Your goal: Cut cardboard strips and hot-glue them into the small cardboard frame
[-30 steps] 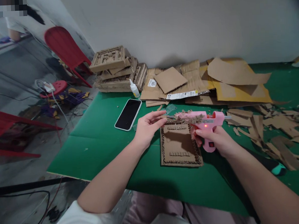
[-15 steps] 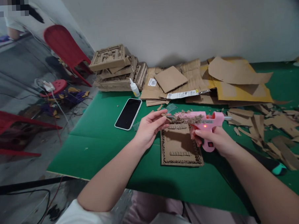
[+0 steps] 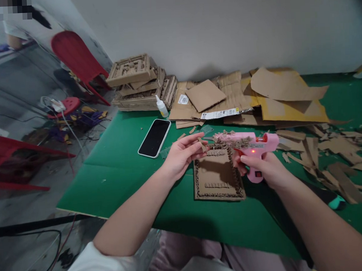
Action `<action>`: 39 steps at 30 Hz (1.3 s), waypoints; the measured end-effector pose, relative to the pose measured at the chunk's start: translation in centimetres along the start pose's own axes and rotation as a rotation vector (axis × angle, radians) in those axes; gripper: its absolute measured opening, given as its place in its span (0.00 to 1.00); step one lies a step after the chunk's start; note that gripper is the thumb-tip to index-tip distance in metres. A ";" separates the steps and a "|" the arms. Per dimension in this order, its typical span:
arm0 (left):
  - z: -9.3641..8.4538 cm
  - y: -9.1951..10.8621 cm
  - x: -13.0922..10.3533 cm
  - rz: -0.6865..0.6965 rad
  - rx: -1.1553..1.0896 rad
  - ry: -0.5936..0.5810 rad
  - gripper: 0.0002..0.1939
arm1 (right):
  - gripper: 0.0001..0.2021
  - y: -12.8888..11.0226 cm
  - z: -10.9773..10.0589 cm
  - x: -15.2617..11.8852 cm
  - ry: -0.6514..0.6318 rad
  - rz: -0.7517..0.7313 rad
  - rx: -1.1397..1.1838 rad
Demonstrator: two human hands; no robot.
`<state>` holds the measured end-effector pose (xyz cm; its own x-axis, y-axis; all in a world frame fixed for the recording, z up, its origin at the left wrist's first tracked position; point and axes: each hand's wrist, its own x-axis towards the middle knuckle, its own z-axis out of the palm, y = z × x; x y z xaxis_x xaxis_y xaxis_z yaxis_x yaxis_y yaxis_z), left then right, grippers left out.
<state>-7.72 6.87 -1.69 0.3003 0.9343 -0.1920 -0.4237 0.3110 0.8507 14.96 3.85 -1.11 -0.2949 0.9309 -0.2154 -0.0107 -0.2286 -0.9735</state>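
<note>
A pink hot glue gun (image 3: 253,146) with a glowing orange light is gripped in my right hand (image 3: 266,167), its tip pointing left. Bits of cardboard cling along its barrel. My left hand (image 3: 182,155) pinches a small cardboard strip (image 3: 202,145) between thumb and fingers, close to the gun's nozzle. Below both hands, a square cardboard panel (image 3: 217,172) lies flat on the green table (image 3: 126,186). Corrugated strips edge the panel, and shorter strips are fixed inside it. Its far edge is partly hidden by the hands and the gun.
A phone (image 3: 154,138) and a white glue bottle (image 3: 161,106) stand left of the panel. Stacked cardboard frames (image 3: 137,85) and flat cardboard sheets (image 3: 205,95) line the wall. Cardboard scraps (image 3: 313,149) and a dark-handled tool (image 3: 335,200) lie on the right.
My right hand has drawn the glue gun slightly right, away from my left fingers. The cardboard strip in my left hand now tilts more upright and shows clear of the nozzle.
</note>
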 end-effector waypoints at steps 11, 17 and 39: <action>0.0 0.1 0.0 -0.029 0.029 0.012 0.16 | 0.13 -0.4 0.2 -0.1 0.016 0.001 -0.037; 0.0 0.1 -0.1 -0.039 0.003 -0.001 0.14 | 0.14 -0.2 0.1 -0.1 0.020 0.018 -0.081; -0.1 0.0 0.0 -0.048 0.024 0.006 0.15 | 0.14 0.0 0.2 -0.1 -0.013 -0.004 -0.072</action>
<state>-7.84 6.87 -1.71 0.3144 0.9195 -0.2360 -0.3885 0.3515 0.8518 14.84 3.74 -1.07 -0.3074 0.9280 -0.2106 0.0562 -0.2032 -0.9775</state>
